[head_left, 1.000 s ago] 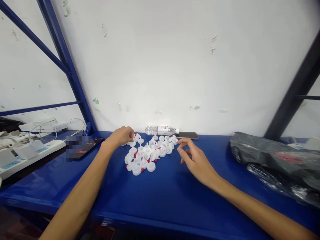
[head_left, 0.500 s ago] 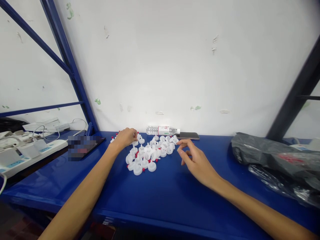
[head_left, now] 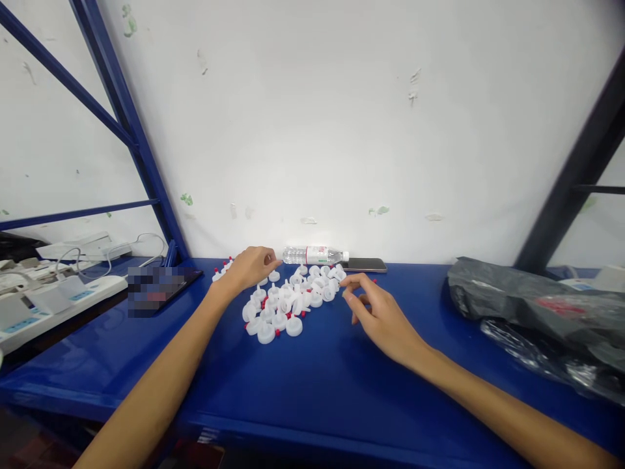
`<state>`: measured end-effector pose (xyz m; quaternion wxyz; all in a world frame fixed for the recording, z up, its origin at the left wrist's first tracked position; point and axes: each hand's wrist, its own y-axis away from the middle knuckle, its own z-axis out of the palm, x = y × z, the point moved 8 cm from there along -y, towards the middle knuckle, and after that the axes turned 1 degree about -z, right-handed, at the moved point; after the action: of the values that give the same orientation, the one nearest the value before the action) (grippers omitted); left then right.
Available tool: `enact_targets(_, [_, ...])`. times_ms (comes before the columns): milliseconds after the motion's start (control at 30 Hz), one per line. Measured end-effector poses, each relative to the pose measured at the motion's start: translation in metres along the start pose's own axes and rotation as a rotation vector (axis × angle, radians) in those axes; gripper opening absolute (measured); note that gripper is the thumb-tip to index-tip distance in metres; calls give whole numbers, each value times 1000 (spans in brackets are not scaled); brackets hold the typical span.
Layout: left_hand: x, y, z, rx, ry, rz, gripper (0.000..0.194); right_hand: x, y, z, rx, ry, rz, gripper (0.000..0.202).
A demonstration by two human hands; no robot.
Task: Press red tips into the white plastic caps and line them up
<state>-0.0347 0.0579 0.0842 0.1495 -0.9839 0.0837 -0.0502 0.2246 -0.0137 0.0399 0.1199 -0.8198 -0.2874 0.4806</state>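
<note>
A heap of white nozzle caps (head_left: 293, 326), several with small red tips, lies on the blue table. My left hand (head_left: 251, 267) is over the far left part of the heap, its fingers stretched to the right toward the clear plastic bottle (head_left: 317, 255). Nothing shows in it, though its palm side is hidden. At the right edge of the heap is my right hand (head_left: 378, 309), thumb and index finger apart. Its index fingertip is close to the outermost white caps; whether it touches one I cannot tell. More red-tipped caps (head_left: 216, 276) sit left of my left wrist.
Behind the heap, a phone (head_left: 367, 264) lies beside the bottle at the wall. A grey plastic bag (head_left: 517, 299) takes up the right side. On the left are a dark flat item (head_left: 170, 286) and a white power strip (head_left: 97, 290) with plugs. A blue frame post (head_left: 141, 143) rises there.
My left hand has risen slightly and moved right, its fingers going from curled over the caps to stretched out. My right hand has hardly moved. A small red piece now shows behind it.
</note>
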Motion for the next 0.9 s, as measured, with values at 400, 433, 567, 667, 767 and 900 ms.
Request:
enact_targets(400, [80,50,31,-688,412,199,22,1,-1,0,-20,73,4,22])
enact_targets(433, [81,50,31,-682,423,197,21,1,-1,1,-24,80,2,22])
enact_targets(567, [95,45,17,-560,556,241,23,-3,1,6,-92,100,-24,30])
enact_targets(667, [112,43,6,-420,747,296,26,-4,2,11,-145,128,-30,48])
enact_targets(767, [122,41,10,-369,864,285,29,-3,1,9,-128,161,-17,43])
enact_targets(900, [114,35,8,-272,824,230,34,3,-1,-1,-73,183,23,39])
